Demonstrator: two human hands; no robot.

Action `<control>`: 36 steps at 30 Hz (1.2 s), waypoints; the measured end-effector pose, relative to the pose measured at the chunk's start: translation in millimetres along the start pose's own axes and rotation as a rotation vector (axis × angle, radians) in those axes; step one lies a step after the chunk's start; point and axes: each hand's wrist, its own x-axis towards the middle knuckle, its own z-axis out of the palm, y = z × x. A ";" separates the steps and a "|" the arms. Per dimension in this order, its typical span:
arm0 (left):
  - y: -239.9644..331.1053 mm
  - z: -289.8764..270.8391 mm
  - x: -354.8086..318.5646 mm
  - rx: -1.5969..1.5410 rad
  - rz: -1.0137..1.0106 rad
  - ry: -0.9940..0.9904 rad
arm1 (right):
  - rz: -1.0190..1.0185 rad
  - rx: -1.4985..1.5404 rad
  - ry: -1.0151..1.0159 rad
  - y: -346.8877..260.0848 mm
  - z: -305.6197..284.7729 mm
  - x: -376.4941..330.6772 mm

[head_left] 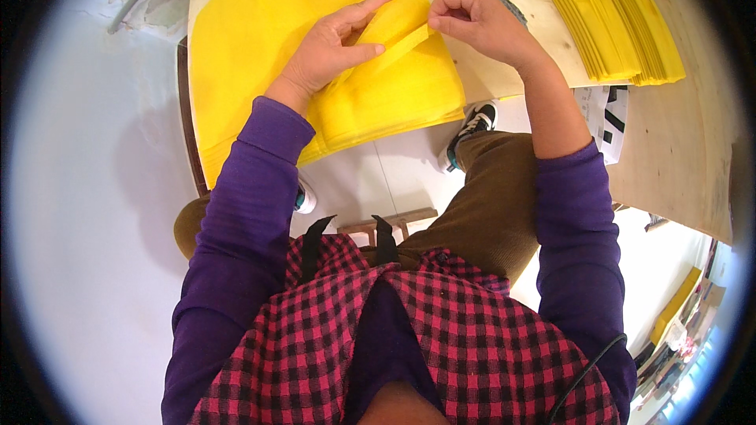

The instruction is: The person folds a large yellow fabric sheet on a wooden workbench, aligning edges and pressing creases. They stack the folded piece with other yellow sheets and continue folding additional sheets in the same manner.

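Observation:
A pile of yellow fabric sheets (260, 39) lies on the wooden table and overhangs its near edge. Across the top sheet runs a narrow raised fold (400, 48). My right hand (484, 27) pinches the end of this fold between thumb and fingertips. To its left, my left hand (331, 47) rests on the fabric with thumb and fingers spread apart, holding nothing. The lower side of the left hand is hidden against the cloth. A dark grey fuzzy cloth piece (501, 1) shows partly behind my right hand.
At the far right stands a stack of folded yellow fabric (606, 23) on the wooden tabletop (551, 51). A white box with black marks (605, 114) is below the table edge. A white wall (94, 149) rises on the left. A wooden stool (402, 222) shows beneath me.

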 end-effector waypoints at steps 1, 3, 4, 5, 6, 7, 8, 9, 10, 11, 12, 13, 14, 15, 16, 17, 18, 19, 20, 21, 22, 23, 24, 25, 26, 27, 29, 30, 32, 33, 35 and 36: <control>0.8 -1.0 0.0 -0.006 -0.004 -0.020 | 0.005 -0.017 0.014 -1.6 0.7 2.4; 2.3 -4.2 -0.1 -0.002 -0.055 -0.019 | 0.018 -0.065 0.040 -4.5 2.4 6.3; 2.6 -5.4 -0.1 -0.004 -0.083 -0.017 | 0.024 -0.095 0.052 -6.0 2.4 8.5; 2.1 -5.3 0.2 0.010 -0.070 -0.019 | 0.023 -0.116 0.065 -7.3 3.0 10.1; 1.1 -4.6 0.6 0.020 -0.061 -0.019 | 0.008 -0.149 0.063 -8.6 4.0 11.6; 0.6 -4.0 1.1 0.032 -0.046 -0.024 | -0.017 -0.172 0.061 -9.8 4.5 13.5; 0.2 -3.5 1.7 0.047 -0.023 -0.021 | -0.042 -0.195 0.059 -10.8 5.2 15.0; 0.0 -3.0 2.3 0.063 0.005 -0.024 | -0.035 -0.197 0.060 -11.8 5.5 16.1; -0.1 -2.4 2.7 0.079 0.032 -0.027 | -0.028 -0.199 0.061 -12.4 5.3 17.1; 0.0 -1.7 2.6 0.088 0.036 -0.031 | -0.038 -0.191 0.061 -12.9 5.6 17.8; 0.4 -1.3 2.0 0.097 0.040 -0.035 | -0.024 -0.201 0.070 -13.2 6.6 18.7; 0.7 -1.0 1.9 0.105 0.060 -0.046 | -0.028 -0.199 0.077 -13.3 7.7 19.9; 1.0 -0.9 1.9 0.095 0.022 -0.033 | -0.032 -0.199 0.085 -13.2 8.2 20.4; 1.7 -1.5 1.9 0.084 0.001 -0.026 | -0.044 -0.171 0.107 -12.8 8.3 19.5; 2.3 -2.3 1.9 0.074 -0.020 -0.020 | -0.056 -0.144 0.129 -12.3 8.3 17.6; 3.1 -3.4 2.0 0.083 -0.018 -0.034 | -0.081 -0.110 0.150 -11.6 7.8 16.1; 4.1 -4.7 2.1 0.091 -0.016 -0.047 | -0.037 -0.091 0.162 -10.7 5.4 14.1; 4.6 -5.2 2.0 0.107 -0.012 -0.056 | -0.005 -0.066 0.172 -9.5 1.0 11.0; 4.6 -4.8 1.7 0.080 -0.012 -0.053 | 0.010 -0.025 0.180 -7.9 -3.5 7.7; 4.5 -4.1 1.4 0.060 -0.011 -0.046 | 0.064 0.020 0.105 -6.0 -8.1 3.5; 4.5 -3.5 1.1 0.041 -0.010 -0.040 | 0.101 0.080 0.028 -3.9 -13.0 -1.3; 5.0 -3.4 0.7 0.038 -0.021 -0.035 | 0.157 0.142 -0.046 -1.5 -15.9 -4.9; 5.7 -3.4 0.2 0.036 -0.034 -0.031 | 0.081 0.075 -0.096 1.2 -16.1 -7.8; 6.0 -3.1 -0.1 0.031 -0.040 -0.030 | 0.027 0.010 -0.141 4.1 -14.9 -10.7; 6.4 -2.6 -0.7 0.040 -0.052 -0.022 | 0.008 -0.064 -0.192 6.9 -13.1 -13.5; 6.9 -2.6 -0.9 0.048 -0.055 -0.016 | 0.004 -0.067 -0.204 9.6 -11.4 -14.8; 7.1 -1.7 -0.8 0.065 -0.069 -0.006 | 0.044 -0.071 -0.246 14.5 -7.8 -15.9; 6.9 -1.1 -0.6 0.075 -0.078 -0.001 | 0.091 -0.056 -0.244 16.4 -6.5 -15.8; 6.5 -0.7 -0.7 0.076 -0.090 0.001 | 0.141 0.006 -0.244 19.0 -3.8 -13.7; 6.2 -0.9 -0.8 0.067 -0.092 -0.002 | 0.130 0.025 -0.223 19.5 -2.7 -13.8; 5.2 -2.3 -1.1 0.059 -0.093 -0.011 | 0.137 0.044 -0.180 19.0 -1.2 -13.8; 4.4 -3.1 -0.6 0.061 -0.093 -0.017 | 0.101 0.042 -0.165 18.1 -1.7 -13.7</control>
